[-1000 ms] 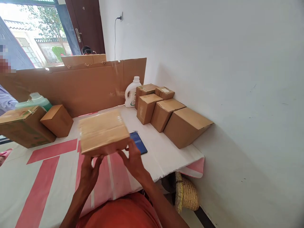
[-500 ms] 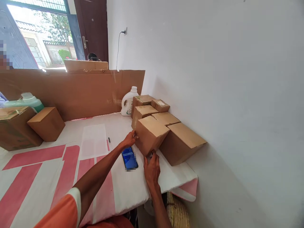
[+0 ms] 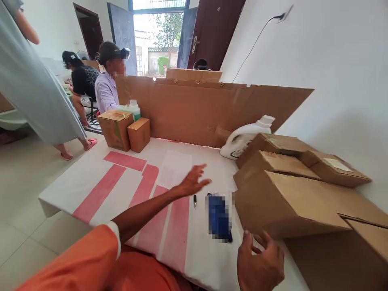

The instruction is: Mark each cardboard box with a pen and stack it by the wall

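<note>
Now both hands, left [image 3: 191, 182] and right [image 3: 260, 262], hover empty near the cardboard box [image 3: 287, 206].

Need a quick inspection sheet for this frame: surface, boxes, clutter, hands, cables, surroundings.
Surface: table under white cloth with pink stripes.
Job's things: nearest cardboard box on the table at the right, more boxes behind it along the wall.
Clutter: phone, pen, white jug, two boxes at far left with a green bottle behind.
Hands: left hand open above the cloth; right hand open beside the box, holding nothing.
Cables: black cord down the wall from a plug.
Surroundings: cardboard divider, seated people beyond, open door.
</note>
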Tool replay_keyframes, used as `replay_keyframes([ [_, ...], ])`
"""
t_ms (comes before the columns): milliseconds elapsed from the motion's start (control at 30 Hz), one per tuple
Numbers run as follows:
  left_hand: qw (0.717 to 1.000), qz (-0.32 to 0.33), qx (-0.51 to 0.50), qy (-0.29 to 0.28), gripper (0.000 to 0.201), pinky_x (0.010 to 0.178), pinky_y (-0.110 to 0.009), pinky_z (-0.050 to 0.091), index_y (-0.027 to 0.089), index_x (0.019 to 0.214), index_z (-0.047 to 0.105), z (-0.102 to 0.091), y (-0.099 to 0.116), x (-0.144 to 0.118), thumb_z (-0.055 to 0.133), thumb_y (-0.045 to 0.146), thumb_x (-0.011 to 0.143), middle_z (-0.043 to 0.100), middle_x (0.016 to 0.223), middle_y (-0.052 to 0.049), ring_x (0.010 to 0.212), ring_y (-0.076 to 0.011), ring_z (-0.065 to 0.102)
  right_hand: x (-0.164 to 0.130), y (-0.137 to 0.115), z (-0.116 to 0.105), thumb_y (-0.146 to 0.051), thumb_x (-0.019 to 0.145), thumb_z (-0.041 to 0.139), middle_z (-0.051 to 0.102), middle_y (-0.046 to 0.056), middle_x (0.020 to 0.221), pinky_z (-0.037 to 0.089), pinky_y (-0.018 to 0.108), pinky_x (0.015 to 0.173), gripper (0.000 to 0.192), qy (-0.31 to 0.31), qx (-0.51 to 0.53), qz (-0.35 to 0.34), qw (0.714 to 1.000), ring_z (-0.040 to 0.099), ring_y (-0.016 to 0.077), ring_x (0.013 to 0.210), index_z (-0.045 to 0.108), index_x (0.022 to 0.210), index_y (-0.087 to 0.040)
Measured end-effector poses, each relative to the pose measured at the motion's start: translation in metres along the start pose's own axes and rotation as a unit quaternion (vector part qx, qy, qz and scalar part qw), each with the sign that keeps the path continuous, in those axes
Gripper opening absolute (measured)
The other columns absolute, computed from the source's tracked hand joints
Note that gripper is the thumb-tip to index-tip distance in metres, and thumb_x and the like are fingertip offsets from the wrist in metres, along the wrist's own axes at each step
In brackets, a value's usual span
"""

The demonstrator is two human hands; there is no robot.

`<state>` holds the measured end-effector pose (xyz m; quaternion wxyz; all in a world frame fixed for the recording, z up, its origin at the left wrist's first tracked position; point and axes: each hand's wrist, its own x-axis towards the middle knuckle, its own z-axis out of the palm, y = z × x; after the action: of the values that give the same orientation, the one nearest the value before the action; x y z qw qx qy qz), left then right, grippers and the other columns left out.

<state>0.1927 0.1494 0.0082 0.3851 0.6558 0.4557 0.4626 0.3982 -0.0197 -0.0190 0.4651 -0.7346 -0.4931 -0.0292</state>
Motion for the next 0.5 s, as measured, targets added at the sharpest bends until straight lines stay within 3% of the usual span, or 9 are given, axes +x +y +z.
replay_keyframes([
  [100,0.98,-0.031,0.06,0.189,0.063,0.117,-0.051,0.046,0.018,0.152,0.05,-0.121,-0.012,-0.014,0.065,0.048,0.099,0.048,0.154,-0.022,0.139,-0.0338,0.055,-0.001,-0.062,0.028,-0.054,0.1,0.053,0.073,0.018,0.105,0.06,0.052,0.075,0.042,-0.063,0.085,-0.042,0.993,0.07,0.0295,0.073,0.068,0.117,-0.019],
  [167,0.951,-0.06,0.1,0.287,0.064,0.122,-0.054,0.039,0.015,0.156,0.041,-0.196,-0.019,-0.015,0.057,0.047,0.103,0.04,0.16,-0.025,0.149,-0.0368,0.045,-0.002,-0.108,0.062,-0.049,0.098,0.054,0.072,0.016,0.108,0.061,0.045,0.071,0.036,-0.145,0.17,-0.084,0.971,0.071,0.0287,0.085,0.068,0.111,-0.019],
  [267,0.914,-0.105,0.145,0.365,0.078,0.129,-0.058,0.027,0.007,0.156,0.036,-0.274,-0.031,-0.004,0.067,0.046,0.096,0.035,0.163,-0.031,0.16,-0.0428,0.029,-0.006,-0.17,0.119,-0.041,0.095,0.053,0.07,0.015,0.112,0.059,0.04,0.067,0.027,-0.307,0.27,-0.116,0.905,0.071,0.0276,0.093,0.068,0.106,-0.02],
  [367,0.904,-0.128,0.163,0.373,0.086,0.129,-0.056,0.028,0.004,0.151,0.039,-0.302,-0.047,0.016,0.079,0.042,0.085,0.042,0.159,-0.035,0.158,-0.0445,0.034,-0.015,-0.211,0.161,-0.036,0.093,0.053,0.071,0.013,0.107,0.058,0.039,0.068,0.021,-0.39,0.299,-0.146,0.858,0.071,0.0265,0.093,0.068,0.099,-0.021],
  [500,0.898,-0.146,0.175,0.377,0.087,0.125,-0.056,0.035,0.009,0.147,0.039,-0.294,-0.074,0.046,0.084,0.036,0.077,0.05,0.155,-0.032,0.151,-0.0438,0.046,-0.024,-0.226,0.181,-0.036,0.096,0.053,0.072,0.008,0.101,0.055,0.036,0.07,0.019,-0.433,0.294,-0.163,0.837,0.07,0.0233,0.089,0.067,0.094,-0.024],
])
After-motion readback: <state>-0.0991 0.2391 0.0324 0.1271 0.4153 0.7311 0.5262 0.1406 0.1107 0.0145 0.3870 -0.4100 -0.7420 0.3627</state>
